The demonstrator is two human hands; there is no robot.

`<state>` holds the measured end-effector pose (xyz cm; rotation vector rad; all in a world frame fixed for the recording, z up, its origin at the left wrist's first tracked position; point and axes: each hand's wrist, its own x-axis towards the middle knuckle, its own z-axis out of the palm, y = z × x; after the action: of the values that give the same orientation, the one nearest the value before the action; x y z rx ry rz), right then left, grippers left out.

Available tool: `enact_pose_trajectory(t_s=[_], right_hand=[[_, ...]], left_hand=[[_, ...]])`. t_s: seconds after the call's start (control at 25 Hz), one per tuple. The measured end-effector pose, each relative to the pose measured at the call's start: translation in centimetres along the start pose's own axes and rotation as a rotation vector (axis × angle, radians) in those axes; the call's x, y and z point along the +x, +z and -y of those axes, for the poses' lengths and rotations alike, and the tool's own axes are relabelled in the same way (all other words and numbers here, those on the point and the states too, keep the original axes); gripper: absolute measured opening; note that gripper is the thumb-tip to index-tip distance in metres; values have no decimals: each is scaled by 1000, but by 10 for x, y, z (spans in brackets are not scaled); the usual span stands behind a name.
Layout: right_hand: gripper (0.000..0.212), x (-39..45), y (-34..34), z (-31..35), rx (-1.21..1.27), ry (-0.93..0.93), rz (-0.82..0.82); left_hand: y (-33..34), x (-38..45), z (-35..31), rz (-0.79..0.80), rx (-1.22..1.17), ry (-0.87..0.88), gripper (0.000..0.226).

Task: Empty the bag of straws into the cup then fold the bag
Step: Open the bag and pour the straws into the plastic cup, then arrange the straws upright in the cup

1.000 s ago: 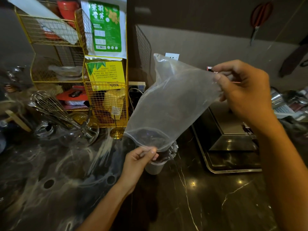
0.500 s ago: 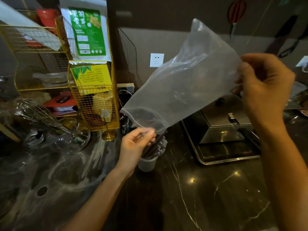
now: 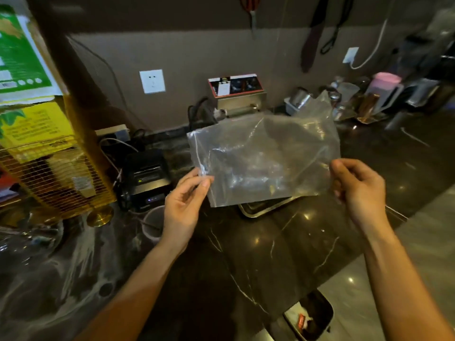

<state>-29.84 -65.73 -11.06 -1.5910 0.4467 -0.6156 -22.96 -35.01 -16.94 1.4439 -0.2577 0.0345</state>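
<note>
A clear plastic bag (image 3: 266,158) hangs stretched flat in the air above the dark marble counter (image 3: 258,254). My left hand (image 3: 183,205) pinches its left edge and my right hand (image 3: 358,190) pinches its right edge. The bag looks empty. A pale plastic cup (image 3: 153,222) stands on the counter just left of my left wrist, partly hidden by it. A thin dark straw shows inside the cup's mouth; the rest of its contents I cannot make out.
A black receipt printer (image 3: 146,178) sits behind the cup. A yellow wire rack (image 3: 56,173) with packets stands at left. A steel fryer (image 3: 237,94) and its tray (image 3: 263,205) lie behind the bag. An open bin (image 3: 310,316) is below the counter edge.
The bag has left the cup and swung from a steep tilt to a flat spread between both hands, further right. My view has also shifted right.
</note>
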Motion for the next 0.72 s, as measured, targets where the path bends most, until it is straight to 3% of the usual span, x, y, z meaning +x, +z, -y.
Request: enact_pose_trajectory(t_s=[0.2,0.48,0.72], right_hand=[[16,-21,-63,-69,7,279,-8],[17,-63,-98,-175,-83,580,60],[17,-58,-86,-223,-293,666,-7]], left_hand=[[46,-13,38,110,-66,-218,23],[63,-48,115,24,235,-554,12],[65,-52,159,18,407,-741,11]])
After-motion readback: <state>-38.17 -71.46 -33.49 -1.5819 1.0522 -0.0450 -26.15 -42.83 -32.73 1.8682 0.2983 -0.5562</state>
